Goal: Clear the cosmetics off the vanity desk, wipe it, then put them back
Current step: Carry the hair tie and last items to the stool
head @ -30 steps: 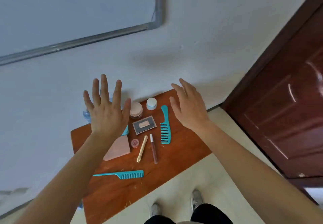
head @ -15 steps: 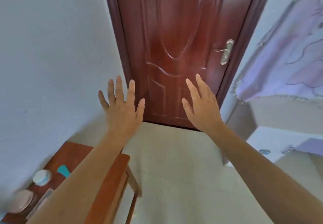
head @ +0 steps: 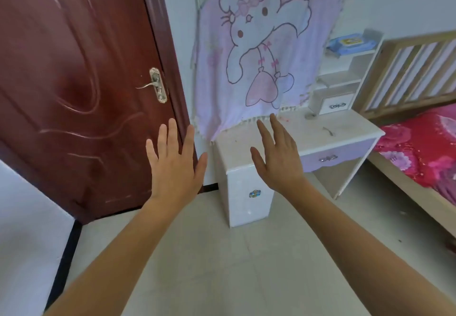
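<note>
The white vanity desk [head: 340, 128] with a lilac drawer stands against the far wall, right of centre. Its top looks dusty and carries only a small dark item [head: 328, 131] and a small object near the back [head: 310, 116]. A lilac cartoon cloth [head: 256, 51] hangs over its mirror and drapes onto the top. My left hand [head: 176, 165] is raised in front of the door, fingers spread, holding nothing. My right hand [head: 276, 157] is raised in front of the desk's left end, also open and empty. No cosmetics are in view.
A dark red door [head: 79, 73] with a metal handle [head: 155, 86] fills the left. A blue wipes pack [head: 350, 43] lies on the desk's upper shelf. A bed with a red cover [head: 419, 152] and slatted headboard stands at the right. Pale tiled floor lies below.
The view has swung right, from the small brown table with combs and cosmetics, past the door, to the vanity desk. Both hands stay raised, open and empty.
</note>
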A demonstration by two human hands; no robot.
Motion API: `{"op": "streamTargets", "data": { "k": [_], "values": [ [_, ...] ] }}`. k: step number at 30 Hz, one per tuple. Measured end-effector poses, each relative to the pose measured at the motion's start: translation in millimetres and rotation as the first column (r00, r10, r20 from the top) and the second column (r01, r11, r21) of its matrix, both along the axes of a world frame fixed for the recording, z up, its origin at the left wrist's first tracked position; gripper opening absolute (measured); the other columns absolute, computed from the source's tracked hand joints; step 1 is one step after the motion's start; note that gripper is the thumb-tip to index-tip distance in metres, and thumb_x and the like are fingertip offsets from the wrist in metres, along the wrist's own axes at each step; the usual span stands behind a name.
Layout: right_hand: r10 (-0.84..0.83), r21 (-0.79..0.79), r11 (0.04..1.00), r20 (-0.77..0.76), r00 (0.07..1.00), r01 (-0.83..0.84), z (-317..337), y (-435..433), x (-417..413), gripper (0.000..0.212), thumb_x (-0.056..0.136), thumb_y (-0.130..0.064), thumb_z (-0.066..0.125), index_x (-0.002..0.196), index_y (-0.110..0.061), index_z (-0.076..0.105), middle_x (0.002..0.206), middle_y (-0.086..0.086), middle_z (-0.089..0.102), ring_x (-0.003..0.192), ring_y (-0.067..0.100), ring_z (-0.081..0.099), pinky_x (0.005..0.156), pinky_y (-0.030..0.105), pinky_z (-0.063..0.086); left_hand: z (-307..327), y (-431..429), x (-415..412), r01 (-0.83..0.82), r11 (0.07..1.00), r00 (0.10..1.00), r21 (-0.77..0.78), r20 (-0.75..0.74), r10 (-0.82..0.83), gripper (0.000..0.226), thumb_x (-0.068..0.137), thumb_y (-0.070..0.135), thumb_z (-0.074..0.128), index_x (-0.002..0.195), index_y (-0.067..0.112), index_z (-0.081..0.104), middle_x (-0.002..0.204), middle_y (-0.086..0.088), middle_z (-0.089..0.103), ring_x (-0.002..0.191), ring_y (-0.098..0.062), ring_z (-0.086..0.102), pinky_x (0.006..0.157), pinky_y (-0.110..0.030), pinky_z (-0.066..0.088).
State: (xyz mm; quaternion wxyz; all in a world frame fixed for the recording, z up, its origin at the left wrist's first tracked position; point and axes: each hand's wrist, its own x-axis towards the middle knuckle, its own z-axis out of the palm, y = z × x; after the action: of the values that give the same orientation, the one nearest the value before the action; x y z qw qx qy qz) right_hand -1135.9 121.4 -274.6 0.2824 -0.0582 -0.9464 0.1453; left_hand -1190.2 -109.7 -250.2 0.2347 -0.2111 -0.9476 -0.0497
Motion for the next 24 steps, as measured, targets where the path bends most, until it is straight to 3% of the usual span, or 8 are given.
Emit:
{"op": "streamTargets", "data": {
  "k": [10, 15, 19, 24],
  "values": [
    [-0.194, 0.028, 0.981, 0.187, 0.963, 0.192, -55.2, 165.5, -32.3, 0.059, 0.101, -0.031, 0.050, 0.152, -0.010, 0.031, 0.160, 0.022, 0.018, 0.144, 0.040, 0.027, 0.114, 0.049, 0.025, -55.6, 172.3, -75.3, 0.251, 0.957, 0.965, -0.146, 0.110, -0.237, 0.063, 0.098, 0.049, 0.032, 0.150, 0.013, 0.033, 0.158, -0.023, 0.018, 0.143, -0.041, 0.023, 0.110, -0.062, 0.024],
    [-0.314, 0.091, 0.949, 0.364, 0.877, 0.302, -86.4, 260.3, -88.3, 0.063, 0.103, -0.044, 0.035, 0.157, -0.020, 0.013, 0.165, 0.012, 0.002, 0.151, 0.030, 0.009, 0.120, 0.043, 0.014, -94.3, 269.1, -164.0, 0.348, 0.915, 0.926, -0.203, 0.225, -0.303, 0.063, 0.101, 0.050, 0.023, 0.155, 0.018, 0.017, 0.161, -0.020, 0.007, 0.147, -0.037, 0.013, 0.114, -0.059, 0.018],
    [-0.379, 0.098, 0.920, 0.458, 0.804, 0.378, -90.8, 327.3, -136.3, 0.063, 0.103, -0.045, 0.034, 0.157, -0.020, 0.013, 0.165, 0.011, 0.003, 0.151, 0.029, 0.010, 0.120, 0.045, 0.016, -114.5, 341.7, -230.9, 0.419, 0.873, 0.884, -0.249, 0.330, -0.330, 0.066, 0.100, 0.051, 0.016, 0.156, 0.020, 0.002, 0.161, -0.017, -0.006, 0.149, -0.034, 0.000, 0.116, -0.058, 0.010],
    [-0.408, 0.075, 0.899, 0.508, 0.759, 0.432, -95.1, 387.0, -187.4, 0.061, 0.102, -0.044, 0.035, 0.156, -0.021, 0.015, 0.164, 0.009, 0.006, 0.150, 0.027, 0.012, 0.120, 0.043, 0.017, -119.5, 420.9, -299.2, 0.506, 0.826, 0.828, -0.249, 0.408, -0.384, 0.065, 0.100, 0.049, 0.020, 0.155, 0.020, 0.000, 0.161, -0.016, -0.009, 0.149, -0.033, -0.002, 0.118, -0.056, 0.010]
  ]
}}
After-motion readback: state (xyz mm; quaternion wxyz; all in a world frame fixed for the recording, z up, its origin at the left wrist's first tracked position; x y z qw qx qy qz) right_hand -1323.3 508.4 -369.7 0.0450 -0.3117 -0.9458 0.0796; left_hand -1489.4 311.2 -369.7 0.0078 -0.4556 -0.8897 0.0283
